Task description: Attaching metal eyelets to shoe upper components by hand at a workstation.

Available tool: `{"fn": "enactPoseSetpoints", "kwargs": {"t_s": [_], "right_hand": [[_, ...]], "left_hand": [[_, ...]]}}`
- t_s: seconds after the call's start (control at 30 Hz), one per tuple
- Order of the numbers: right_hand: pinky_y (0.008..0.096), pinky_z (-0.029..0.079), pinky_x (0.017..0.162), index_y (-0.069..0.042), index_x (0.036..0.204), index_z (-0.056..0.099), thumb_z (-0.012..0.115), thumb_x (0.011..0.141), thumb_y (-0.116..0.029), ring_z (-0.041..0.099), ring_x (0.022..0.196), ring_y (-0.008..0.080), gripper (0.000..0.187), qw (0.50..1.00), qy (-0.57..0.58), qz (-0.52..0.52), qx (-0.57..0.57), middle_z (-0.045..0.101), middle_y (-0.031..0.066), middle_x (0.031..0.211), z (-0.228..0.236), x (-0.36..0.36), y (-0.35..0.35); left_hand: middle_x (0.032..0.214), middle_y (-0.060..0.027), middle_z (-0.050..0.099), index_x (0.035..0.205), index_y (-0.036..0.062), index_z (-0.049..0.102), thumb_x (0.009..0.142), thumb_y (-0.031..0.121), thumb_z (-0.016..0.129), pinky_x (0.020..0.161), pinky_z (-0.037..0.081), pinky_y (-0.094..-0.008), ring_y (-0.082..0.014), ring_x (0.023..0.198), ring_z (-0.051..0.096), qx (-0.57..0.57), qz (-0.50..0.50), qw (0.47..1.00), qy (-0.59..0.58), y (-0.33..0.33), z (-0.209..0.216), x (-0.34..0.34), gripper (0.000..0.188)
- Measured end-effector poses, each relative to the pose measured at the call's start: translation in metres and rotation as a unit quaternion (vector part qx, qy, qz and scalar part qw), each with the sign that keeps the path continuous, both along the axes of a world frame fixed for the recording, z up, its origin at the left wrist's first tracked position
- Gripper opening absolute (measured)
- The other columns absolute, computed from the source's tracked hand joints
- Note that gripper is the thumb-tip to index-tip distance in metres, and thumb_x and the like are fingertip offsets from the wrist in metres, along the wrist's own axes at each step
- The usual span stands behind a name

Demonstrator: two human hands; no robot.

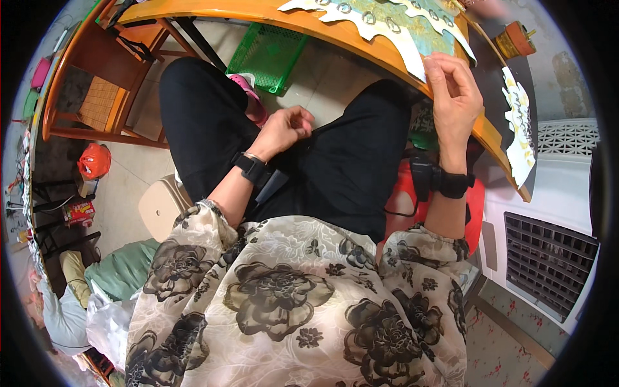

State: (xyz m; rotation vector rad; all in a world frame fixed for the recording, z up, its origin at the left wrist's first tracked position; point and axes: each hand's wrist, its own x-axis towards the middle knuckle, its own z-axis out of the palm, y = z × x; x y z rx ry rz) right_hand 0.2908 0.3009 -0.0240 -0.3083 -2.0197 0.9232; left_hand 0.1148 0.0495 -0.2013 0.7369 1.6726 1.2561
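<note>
The cream scalloped sheet (396, 45) lies on the far right part of the table, its pointed end reaching the near edge. The right hand (456, 97) is at that end, thumb and forefinger drawn close together; I cannot tell whether they pinch the sheet or merely sit beside it. Its other fingers are bent. The left hand (284, 129) is over the black trousers (322, 174), fingers curled loosely inward; I cannot tell whether their tips meet the thumb.

The table (245, 12) has an orange-brown wooden edge that bows across the far side and runs down the right. Beside the sheet lies a blue-green and gold patterned area (422, 32), and a white-and-gold jagged piece (518, 129) lies farther right, near a brown pot-shaped container (514, 40).

Beneath the table, a green basket (267, 58) stands on pale floor tiles (129, 168). To the left are a wooden chair (122, 55) and a red bag (95, 161); nearer sits a beige stool (161, 209). On the right stands a white appliance (490, 209) with a dark grille (551, 255).
</note>
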Motion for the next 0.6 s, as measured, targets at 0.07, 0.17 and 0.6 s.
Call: {"fn": "enactPoseSetpoints", "kwargs": {"t_s": [0.07,0.17,0.6], "right_hand": [[0.026,0.057,0.086,0.004,0.098,0.074,0.076,0.1,-0.008,0.069,0.095,0.0118,0.012,1.0,0.006,-0.005,0.001,0.073,0.0073,0.108,0.001,-0.003,-0.001],[0.0273,0.059,0.084,0.004,0.096,0.072,0.078,0.098,-0.009,0.072,0.09,0.0128,0.015,1.0,0.012,-0.009,0.002,0.073,0.0066,0.102,0.001,-0.003,-0.001],[0.027,0.059,0.082,0.004,0.094,0.072,0.08,0.097,-0.01,0.071,0.088,0.013,0.016,1.0,0.019,-0.015,0.015,0.074,0.0071,0.101,-0.002,-0.004,-0.003]], "left_hand": [[0.106,-0.003,0.076,0.126,0.0006,0.068,0.085,-0.013,0.074,0.093,0.056,-0.0287,-0.0125,0.1,0.07,-0.016,-0.039,0.998,0.055,-0.007,0.014,0.01,0.043],[0.101,-0.0059,0.079,0.124,0.0004,0.069,0.085,-0.008,0.076,0.091,0.057,-0.03,-0.0149,0.096,0.073,-0.021,-0.091,0.985,0.146,-0.01,0.017,0.013,0.041],[0.092,-0.0028,0.078,0.115,0.0086,0.063,0.078,0.006,0.081,0.09,0.05,-0.0428,-0.0308,0.097,0.065,-0.01,-0.132,0.895,0.426,-0.003,0.001,0.023,0.041]]}}
